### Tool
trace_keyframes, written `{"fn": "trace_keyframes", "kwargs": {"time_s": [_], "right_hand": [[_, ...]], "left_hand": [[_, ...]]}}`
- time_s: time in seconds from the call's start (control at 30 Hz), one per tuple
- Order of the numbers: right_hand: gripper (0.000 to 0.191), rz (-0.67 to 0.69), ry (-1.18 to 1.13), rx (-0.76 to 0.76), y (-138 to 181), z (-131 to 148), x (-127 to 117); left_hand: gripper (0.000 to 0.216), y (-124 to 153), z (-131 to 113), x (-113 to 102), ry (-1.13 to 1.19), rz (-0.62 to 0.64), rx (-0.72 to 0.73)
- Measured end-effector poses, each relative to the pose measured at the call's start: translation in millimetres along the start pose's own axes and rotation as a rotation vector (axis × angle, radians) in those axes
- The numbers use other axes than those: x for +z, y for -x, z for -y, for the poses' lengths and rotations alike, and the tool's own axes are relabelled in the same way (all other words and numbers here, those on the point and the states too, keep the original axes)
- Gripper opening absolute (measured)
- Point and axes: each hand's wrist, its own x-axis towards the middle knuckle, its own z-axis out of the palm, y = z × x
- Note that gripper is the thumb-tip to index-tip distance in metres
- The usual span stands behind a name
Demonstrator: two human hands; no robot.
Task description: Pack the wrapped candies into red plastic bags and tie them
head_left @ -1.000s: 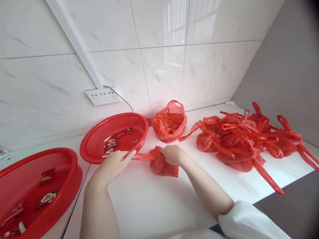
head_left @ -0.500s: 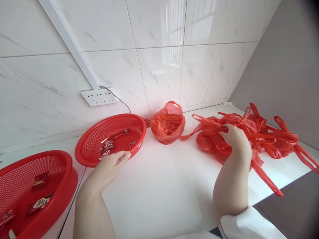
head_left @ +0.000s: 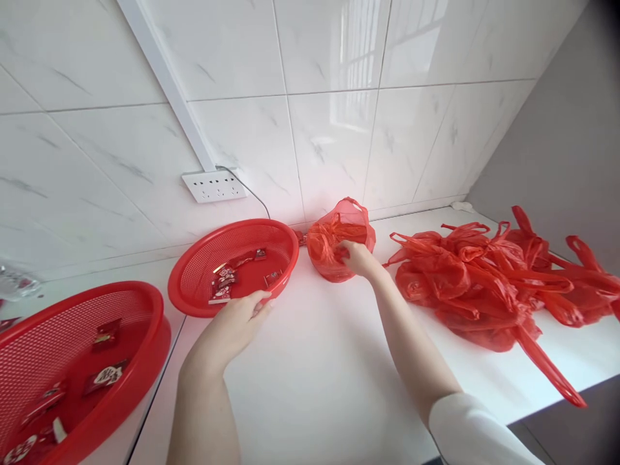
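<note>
My left hand [head_left: 242,321] is closed on the near rim of a round red plastic basket [head_left: 194,305]. Inside that basket lie several small dark-red wrapped snack packets [head_left: 224,279]. Farther right, my right hand [head_left: 356,257] reaches into an open, upright red plastic bag [head_left: 332,269], which holds crumpled thin red plastic bags [head_left: 325,240]. Its fingers pinch some of this thin red plastic; the fingertips are partly hidden.
A second red basket [head_left: 157,316] with snack packets stands at the left. Knotted red plastic bags [head_left: 465,271] are heaped on the white counter [head_left: 310,381] at the right. A socket strip [head_left: 214,186] with a cable is on the tiled wall behind.
My right hand has left the heap of red bags and moved left into the upright open bag. My left hand stays at the basket rim. The view has turned slightly left.
</note>
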Motion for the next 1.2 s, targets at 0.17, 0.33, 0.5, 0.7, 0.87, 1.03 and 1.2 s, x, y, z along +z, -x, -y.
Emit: {"fn": "trace_keyframes", "kwargs": {"time_s": [0.17,0.33,0.5,0.7,0.87,1.03,1.2], "right_hand": [[0.013,-0.135,-0.048,0.086,-7,-16,21],[0.036,-0.418,-0.242,0.119,-4,-10,5],[0.019,-0.305,-0.362,0.021,-4,-12,6],[0.058,0.262,-0.202,-0.088,5,-11,19],[0.011,0.084,-0.051,0.014,2,-7,27],[0.031,-0.025,-0.123,0.137,-2,-6,19],[0.025,-0.509,-0.049,-0.025,-3,-8,9]], "left_hand": [[0.038,-2,1,2,0.01,0.032,0.006],[0.037,-5,4,2,0.045,0.026,0.004],[0.038,-6,9,1,0.019,0.035,0.008],[0.035,-7,7,5,0.062,0.041,-0.009],[0.034,-7,6,5,0.065,0.042,-0.019],[0.032,-5,2,3,0.046,0.06,-0.048],[0.033,-5,1,3,0.035,0.069,-0.06]]}}
